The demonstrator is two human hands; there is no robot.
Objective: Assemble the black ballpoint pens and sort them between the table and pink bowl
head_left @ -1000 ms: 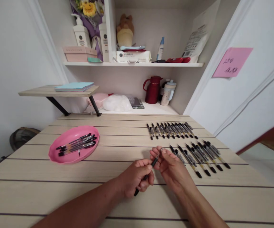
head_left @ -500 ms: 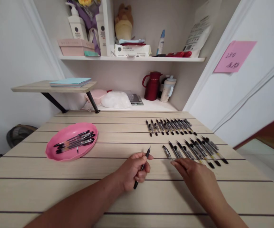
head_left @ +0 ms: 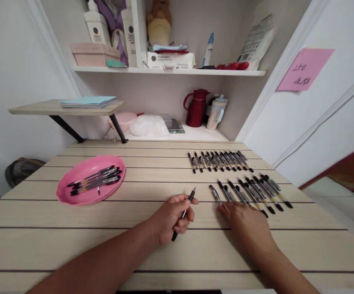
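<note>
My left hand (head_left: 177, 218) is closed around a black pen (head_left: 183, 213), which slants with its bare writing tip up and to the right. My right hand (head_left: 244, 222) rests low over the table, its fingers pinching the near end of a clear-barrelled pen (head_left: 214, 192). That pen lies at the left end of the front row of pens (head_left: 244, 192); the hand hides its lower part and the near ends of several neighbours. Behind it runs a second row of pens (head_left: 220, 160).
A pink tray (head_left: 65, 192) at the left holds several pens (head_left: 99, 179). Behind it stands a small raised shelf (head_left: 36, 107) with black legs and blue-covered paper (head_left: 88, 101). A red thermos jug (head_left: 196, 108) and a pale cup (head_left: 216, 113) stand at the back.
My right hand has lowered slightly and moved left along the pen at the row's end. My left hand keeps its hold on its pen. The view has tilted a little downward.
</note>
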